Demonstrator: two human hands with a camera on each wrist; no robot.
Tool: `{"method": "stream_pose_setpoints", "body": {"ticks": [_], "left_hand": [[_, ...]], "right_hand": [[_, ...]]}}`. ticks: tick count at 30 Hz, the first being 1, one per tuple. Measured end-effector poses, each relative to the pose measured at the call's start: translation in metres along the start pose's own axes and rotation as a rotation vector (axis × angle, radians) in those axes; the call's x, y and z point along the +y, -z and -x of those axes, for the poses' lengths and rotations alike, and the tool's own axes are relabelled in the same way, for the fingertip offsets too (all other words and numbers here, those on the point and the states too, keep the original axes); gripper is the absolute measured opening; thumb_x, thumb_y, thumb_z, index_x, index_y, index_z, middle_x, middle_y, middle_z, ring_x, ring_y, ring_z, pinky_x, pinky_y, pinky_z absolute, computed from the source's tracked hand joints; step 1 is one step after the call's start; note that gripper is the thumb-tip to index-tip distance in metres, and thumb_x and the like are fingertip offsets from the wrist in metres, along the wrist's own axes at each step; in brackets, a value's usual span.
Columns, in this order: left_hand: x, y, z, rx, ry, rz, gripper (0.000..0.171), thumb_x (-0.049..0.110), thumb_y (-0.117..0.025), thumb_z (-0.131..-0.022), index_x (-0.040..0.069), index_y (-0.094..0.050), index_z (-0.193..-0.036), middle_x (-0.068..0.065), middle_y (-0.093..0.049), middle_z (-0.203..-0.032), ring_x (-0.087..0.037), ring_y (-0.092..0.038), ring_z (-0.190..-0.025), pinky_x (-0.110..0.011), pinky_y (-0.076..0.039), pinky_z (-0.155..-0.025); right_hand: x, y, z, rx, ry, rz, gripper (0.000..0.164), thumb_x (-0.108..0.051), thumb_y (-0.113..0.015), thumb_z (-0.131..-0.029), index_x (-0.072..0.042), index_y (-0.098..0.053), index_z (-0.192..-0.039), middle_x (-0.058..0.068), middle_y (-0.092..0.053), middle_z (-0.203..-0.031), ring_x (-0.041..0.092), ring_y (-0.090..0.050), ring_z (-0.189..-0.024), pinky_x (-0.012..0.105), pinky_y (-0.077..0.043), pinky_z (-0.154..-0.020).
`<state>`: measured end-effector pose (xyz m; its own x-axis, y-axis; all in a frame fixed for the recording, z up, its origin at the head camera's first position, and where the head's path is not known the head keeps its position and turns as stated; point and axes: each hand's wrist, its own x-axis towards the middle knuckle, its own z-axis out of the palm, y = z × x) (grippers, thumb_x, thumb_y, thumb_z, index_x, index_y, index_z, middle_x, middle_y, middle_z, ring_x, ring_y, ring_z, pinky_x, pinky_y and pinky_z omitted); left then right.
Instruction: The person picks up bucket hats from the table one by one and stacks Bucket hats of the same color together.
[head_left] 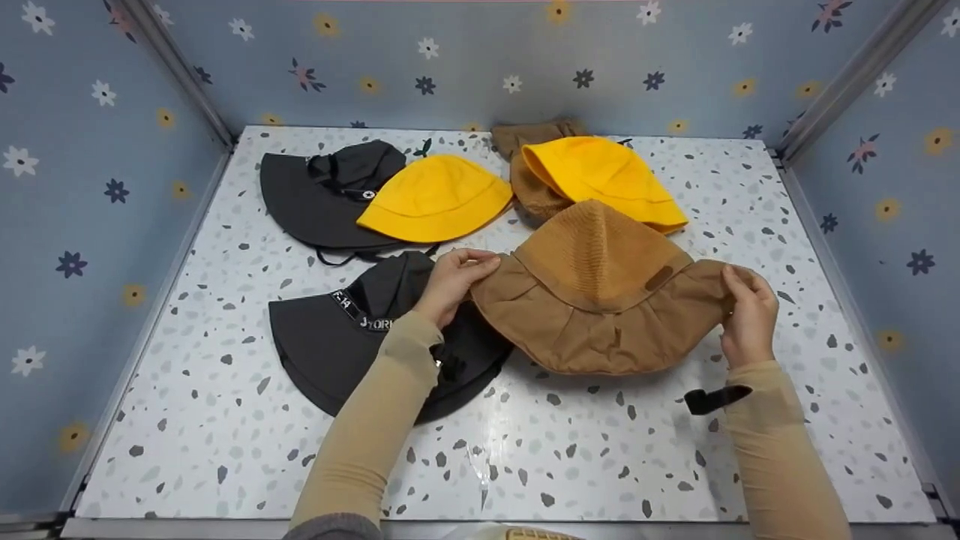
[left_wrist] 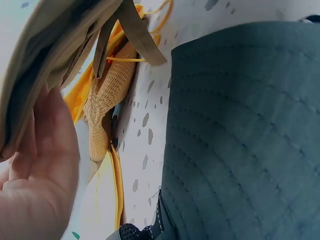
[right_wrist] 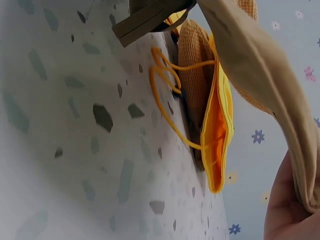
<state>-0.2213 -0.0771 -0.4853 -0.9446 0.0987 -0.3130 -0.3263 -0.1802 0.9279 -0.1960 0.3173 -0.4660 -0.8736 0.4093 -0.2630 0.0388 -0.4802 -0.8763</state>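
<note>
A brown sun hat (head_left: 592, 300) with a corduroy crown and a wide gathered brim hangs between my two hands, held above the table. My left hand (head_left: 454, 281) pinches the left end of its brim, thumb and fingertips together. At the other end, my right hand (head_left: 748, 309) grips the brim between thumb and fingers. Both wrist views show the brim edge in the fingers; in the right wrist view the brim (right_wrist: 270, 75) slants down into the hand, and a fabric strap (right_wrist: 150, 22) dangles below. Partly under my left forearm lies a black hat (head_left: 330, 360) with a lettered band.
Behind are another black hat (head_left: 300, 199), a yellow bucket hat (head_left: 442, 199), and a second yellow hat (head_left: 615, 176) lying over another brown hat (head_left: 532, 184). They rest on a speckled white tabletop (head_left: 600, 457), with floral panels (head_left: 495, 67) around it.
</note>
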Motion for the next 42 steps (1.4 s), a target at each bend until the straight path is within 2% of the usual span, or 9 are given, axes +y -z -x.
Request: {"method": "stream_pose_setpoints", "body": {"ticks": [5,9,14,19,22,30,34,38,42], "left_hand": [[-0.004,-0.007,0.003,0.004,-0.08,-0.232,0.025,0.014,-0.074,-0.09,0.001,-0.069,-0.11,-0.011,-0.075,-0.094,-0.008,-0.066,-0.074,-0.021,-0.053,-0.068],[-0.009,-0.014,0.004,0.008,-0.144,-0.391,0.024,0.014,-0.075,-0.088,0.001,-0.069,-0.107,-0.016,-0.075,-0.098,-0.007,-0.065,-0.075,-0.018,-0.049,-0.069],[-0.014,-0.02,0.004,0.005,-0.166,-0.52,0.022,0.018,-0.076,-0.088,0.003,-0.07,-0.104,-0.016,-0.076,-0.096,-0.009,-0.066,-0.076,-0.017,-0.048,-0.067],[-0.016,-0.026,0.005,-0.007,-0.162,-0.572,0.021,0.02,-0.077,-0.087,0.007,-0.071,-0.102,-0.013,-0.076,-0.094,-0.008,-0.062,-0.072,-0.018,-0.046,-0.063],[-0.019,-0.029,0.005,-0.024,-0.167,-0.589,0.021,0.021,-0.077,-0.088,0.007,-0.07,-0.102,-0.013,-0.076,-0.097,-0.008,-0.063,-0.075,-0.019,-0.047,-0.065],[-0.031,-0.032,0.002,-0.19,-0.157,-0.618,0.023,0.02,-0.066,-0.096,0.008,-0.064,-0.116,-0.015,-0.075,-0.101,-0.011,-0.064,-0.081,-0.021,-0.048,-0.074],[-0.036,-0.032,0.001,-0.239,-0.163,-0.635,0.023,0.019,-0.063,-0.099,0.008,-0.062,-0.119,-0.016,-0.074,-0.107,-0.018,-0.067,-0.096,-0.027,-0.051,-0.085],[-0.039,-0.031,0.0,-0.266,-0.16,-0.639,0.025,0.021,-0.061,-0.1,0.007,-0.062,-0.121,-0.016,-0.072,-0.117,-0.025,-0.066,-0.113,-0.036,-0.05,-0.099],[-0.043,-0.028,-0.001,-0.282,-0.166,-0.649,0.027,0.021,-0.061,-0.1,0.007,-0.062,-0.123,-0.015,-0.07,-0.122,-0.027,-0.064,-0.115,-0.038,-0.049,-0.102]], "right_hand": [[-0.002,0.017,-0.002,0.056,0.01,0.003,0.01,-0.004,-0.075,-0.086,-0.004,-0.068,-0.094,0.002,-0.065,-0.089,0.01,-0.061,-0.072,0.02,-0.054,-0.06],[-0.001,0.031,-0.002,0.074,0.017,0.027,0.009,-0.004,-0.073,-0.088,-0.002,-0.067,-0.094,0.004,-0.064,-0.086,0.012,-0.061,-0.07,0.022,-0.053,-0.058],[0.0,0.046,-0.001,0.092,-0.026,0.043,0.01,-0.005,-0.074,-0.088,-0.003,-0.066,-0.094,0.002,-0.065,-0.086,0.011,-0.06,-0.07,0.023,-0.053,-0.057],[0.0,0.059,-0.002,0.117,-0.08,0.054,0.008,-0.005,-0.074,-0.088,-0.006,-0.068,-0.093,0.0,-0.065,-0.087,0.01,-0.061,-0.073,0.023,-0.054,-0.059],[-0.001,0.065,-0.003,0.134,-0.106,0.071,0.007,-0.006,-0.074,-0.088,-0.008,-0.068,-0.093,-0.001,-0.066,-0.087,0.009,-0.061,-0.074,0.023,-0.054,-0.061],[0.001,0.075,-0.004,0.18,-0.148,0.124,0.005,-0.008,-0.072,-0.09,-0.009,-0.068,-0.093,-0.004,-0.064,-0.091,0.007,-0.06,-0.085,0.019,-0.054,-0.068],[0.005,0.08,-0.004,0.184,-0.156,0.165,0.004,-0.01,-0.07,-0.092,-0.01,-0.068,-0.095,-0.005,-0.064,-0.095,0.007,-0.059,-0.09,0.016,-0.053,-0.074],[0.009,0.084,-0.006,0.185,-0.156,0.214,0.01,-0.014,-0.068,-0.094,-0.011,-0.066,-0.103,-0.006,-0.061,-0.101,0.007,-0.058,-0.096,0.015,-0.051,-0.08],[0.014,0.086,-0.008,0.21,-0.157,0.254,0.01,-0.017,-0.069,-0.093,-0.013,-0.066,-0.102,-0.007,-0.061,-0.1,0.005,-0.057,-0.096,0.014,-0.049,-0.083]]}}
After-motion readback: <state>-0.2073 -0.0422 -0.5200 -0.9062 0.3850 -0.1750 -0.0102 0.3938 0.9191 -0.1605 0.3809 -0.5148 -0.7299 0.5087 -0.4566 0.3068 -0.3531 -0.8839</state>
